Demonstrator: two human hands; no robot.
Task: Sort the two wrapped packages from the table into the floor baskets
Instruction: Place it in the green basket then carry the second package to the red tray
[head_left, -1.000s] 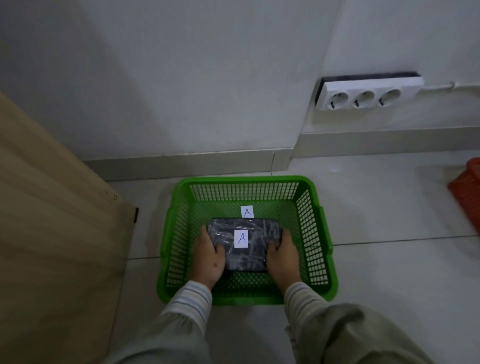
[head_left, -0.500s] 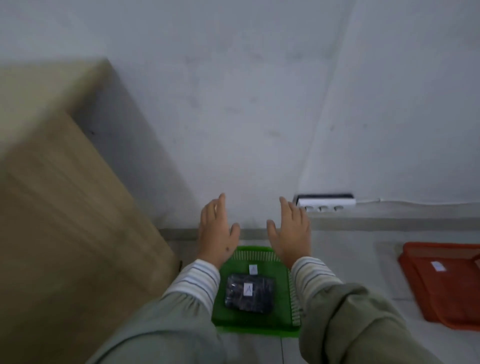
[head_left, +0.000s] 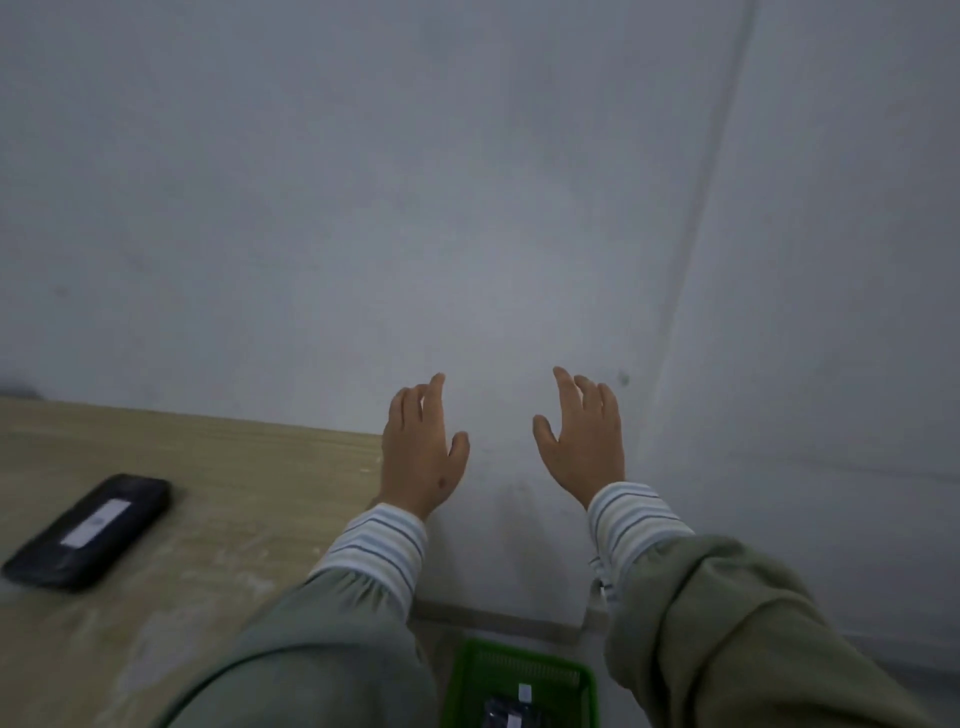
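Observation:
A dark wrapped package (head_left: 89, 531) with a white label lies on the wooden table (head_left: 218, 467) at the left. Another dark wrapped package (head_left: 506, 717) rests inside the green floor basket (head_left: 467, 675) at the bottom edge of the view, only partly visible. My left hand (head_left: 420, 452) is raised over the table's right end, fingers apart and holding nothing. My right hand (head_left: 582, 436) hovers beside it in front of the wall, also empty with fingers apart. Both hands are well above the basket and to the right of the package on the table.
A plain grey wall (head_left: 467, 208) fills most of the view. A skirting board (head_left: 498, 621) runs along the floor behind the basket. The table's right edge ends just left of the basket.
Both hands let go of the package in the green basket and rose up. The view lifted from the floor to table height, so the package on the table came into sight.

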